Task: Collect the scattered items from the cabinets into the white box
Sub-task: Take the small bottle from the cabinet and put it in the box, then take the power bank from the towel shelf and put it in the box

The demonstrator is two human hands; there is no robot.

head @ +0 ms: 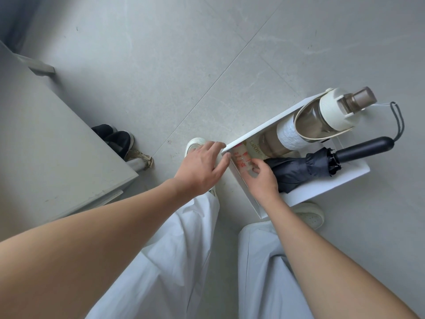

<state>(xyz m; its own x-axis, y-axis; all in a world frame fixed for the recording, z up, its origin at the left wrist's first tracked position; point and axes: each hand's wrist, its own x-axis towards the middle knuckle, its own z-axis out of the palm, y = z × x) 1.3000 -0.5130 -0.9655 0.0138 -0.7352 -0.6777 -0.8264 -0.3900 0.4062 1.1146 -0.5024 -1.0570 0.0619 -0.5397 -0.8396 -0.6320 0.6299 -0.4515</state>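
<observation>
Grey tiles [161, 65]; right hand [264, 180] half covers small bottle [241, 161] inside white box [322, 189].

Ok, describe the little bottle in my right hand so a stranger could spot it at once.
Look at the white box on the grey floor. At its left corner, the right hand pinches a small bottle, pale and translucent with red print. Unlike the tall water bottle and black umbrella beside it, it is tiny and red-lettered.
</observation>
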